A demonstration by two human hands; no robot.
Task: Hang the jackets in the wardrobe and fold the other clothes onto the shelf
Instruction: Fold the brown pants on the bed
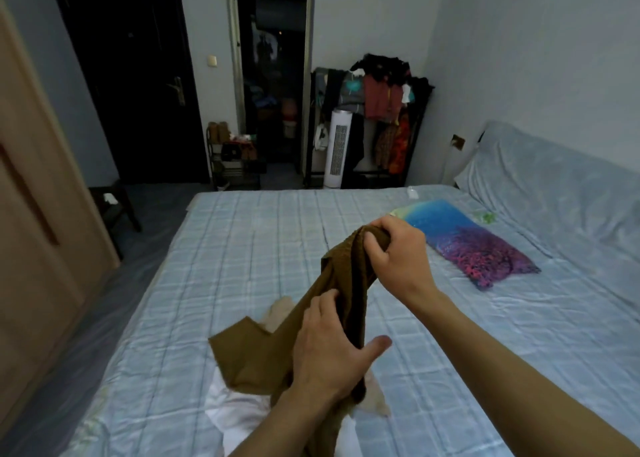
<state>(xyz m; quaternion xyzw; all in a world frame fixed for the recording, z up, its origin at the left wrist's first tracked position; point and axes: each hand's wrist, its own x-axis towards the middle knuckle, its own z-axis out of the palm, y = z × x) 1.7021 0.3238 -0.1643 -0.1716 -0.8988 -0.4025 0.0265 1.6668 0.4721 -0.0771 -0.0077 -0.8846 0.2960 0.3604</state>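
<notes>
A brown garment point(263, 349) hangs bunched above the bed. My right hand point(391, 252) grips its upper end, raised over the mattress. Lower down, my left hand point(329, 349) holds the middle of the same garment, fingers wrapped round the cloth and thumb sticking out. One brown flap spreads onto the bed at the left. Beneath it lie a white garment point(239, 418) and a beige one point(280, 314), both partly hidden by the brown cloth and my arms. The wooden wardrobe point(38, 234) stands at the left edge, its door shut.
The bed point(242, 248) has a light blue checked sheet. A colourful pillow point(474, 245) lies at its right, by a long blue bolster point(561, 179). Across the room stand a loaded clothes rack point(384, 110), a white tower fan point(337, 148), a shoe rack point(235, 158) and a dark stool point(114, 207).
</notes>
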